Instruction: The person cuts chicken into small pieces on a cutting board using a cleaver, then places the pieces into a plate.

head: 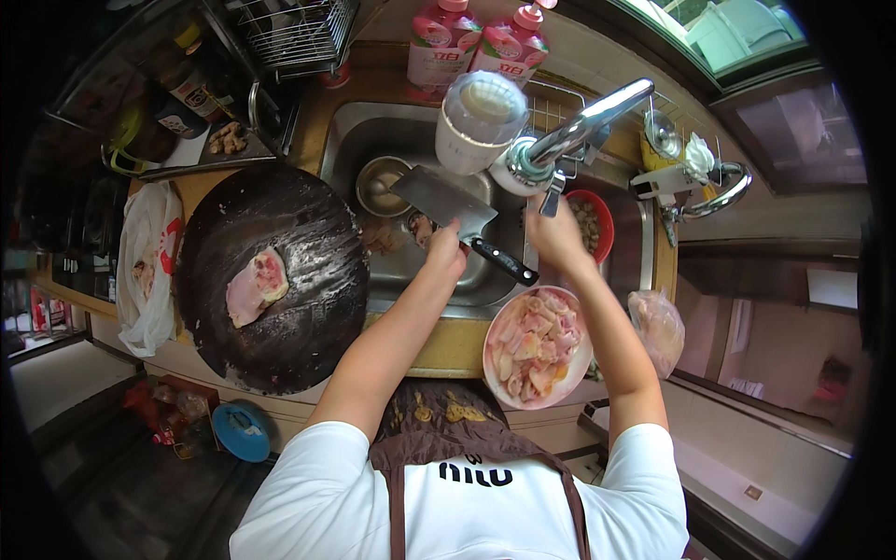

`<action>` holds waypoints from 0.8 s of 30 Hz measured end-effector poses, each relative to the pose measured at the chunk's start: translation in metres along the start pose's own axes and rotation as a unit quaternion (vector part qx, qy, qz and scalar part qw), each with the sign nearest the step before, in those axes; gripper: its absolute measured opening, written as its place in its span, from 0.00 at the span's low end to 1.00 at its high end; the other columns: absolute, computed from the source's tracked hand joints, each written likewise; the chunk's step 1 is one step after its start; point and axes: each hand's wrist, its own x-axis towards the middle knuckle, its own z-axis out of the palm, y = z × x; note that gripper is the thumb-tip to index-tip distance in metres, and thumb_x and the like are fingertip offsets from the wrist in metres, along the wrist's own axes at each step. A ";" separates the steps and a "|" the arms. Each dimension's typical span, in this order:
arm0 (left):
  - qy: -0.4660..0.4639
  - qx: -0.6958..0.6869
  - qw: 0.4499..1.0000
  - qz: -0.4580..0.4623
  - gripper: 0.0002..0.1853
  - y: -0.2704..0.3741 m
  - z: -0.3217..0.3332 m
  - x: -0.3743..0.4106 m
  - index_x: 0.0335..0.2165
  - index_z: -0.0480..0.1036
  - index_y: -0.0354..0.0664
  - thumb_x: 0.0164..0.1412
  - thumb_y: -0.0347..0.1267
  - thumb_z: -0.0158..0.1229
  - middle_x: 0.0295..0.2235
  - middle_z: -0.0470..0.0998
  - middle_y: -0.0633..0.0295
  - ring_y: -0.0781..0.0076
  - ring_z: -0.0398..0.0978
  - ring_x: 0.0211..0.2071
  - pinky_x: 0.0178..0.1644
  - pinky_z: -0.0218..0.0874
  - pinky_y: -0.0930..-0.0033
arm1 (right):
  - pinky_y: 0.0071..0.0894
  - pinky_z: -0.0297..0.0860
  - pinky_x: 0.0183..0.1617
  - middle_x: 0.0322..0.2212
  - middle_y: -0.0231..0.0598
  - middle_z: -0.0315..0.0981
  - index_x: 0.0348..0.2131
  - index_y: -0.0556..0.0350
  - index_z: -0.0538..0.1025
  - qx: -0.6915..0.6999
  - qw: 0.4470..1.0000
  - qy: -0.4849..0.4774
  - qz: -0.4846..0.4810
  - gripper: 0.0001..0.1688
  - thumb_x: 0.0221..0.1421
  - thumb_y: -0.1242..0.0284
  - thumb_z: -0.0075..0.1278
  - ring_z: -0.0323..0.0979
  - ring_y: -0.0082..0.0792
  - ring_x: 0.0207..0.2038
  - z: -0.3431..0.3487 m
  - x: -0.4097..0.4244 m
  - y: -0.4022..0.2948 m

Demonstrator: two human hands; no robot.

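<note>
A Chinese cleaver (446, 201) with a black riveted handle is held over the sink (402, 281). My left hand (446, 250) pinches it where the blade meets the handle. Beneath the chrome faucet (591, 122), my right hand (551, 229) is beside the lever; its fingers are partly hidden, so whether it grips anything is unclear. A filter housing (483, 122) hangs at the faucet's left. To the left, a piece of raw chicken (257, 287) lies on a round dark chopping board (308, 343). A plate (495, 381) of cut raw chicken (537, 343) stands near my right forearm.
Inside the sink sits a metal bowl (383, 185). A red bowl (603, 210) of small shellfish-like pieces is at its right. Two pink soap bottles (443, 52) stand behind. A plastic bag (147, 269) lies left of the board, another bag (656, 332) at right.
</note>
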 end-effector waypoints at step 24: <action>0.007 -0.062 0.998 -0.020 0.06 -0.027 -0.012 0.005 0.37 0.67 0.48 0.61 0.34 0.48 0.34 0.70 0.68 0.73 0.67 0.35 0.38 0.57 0.69 | 0.40 0.66 0.45 0.41 0.54 0.69 0.50 0.55 0.66 0.039 0.975 -0.198 -0.093 0.31 0.45 0.66 0.52 0.69 0.50 0.42 0.016 -0.005 -0.018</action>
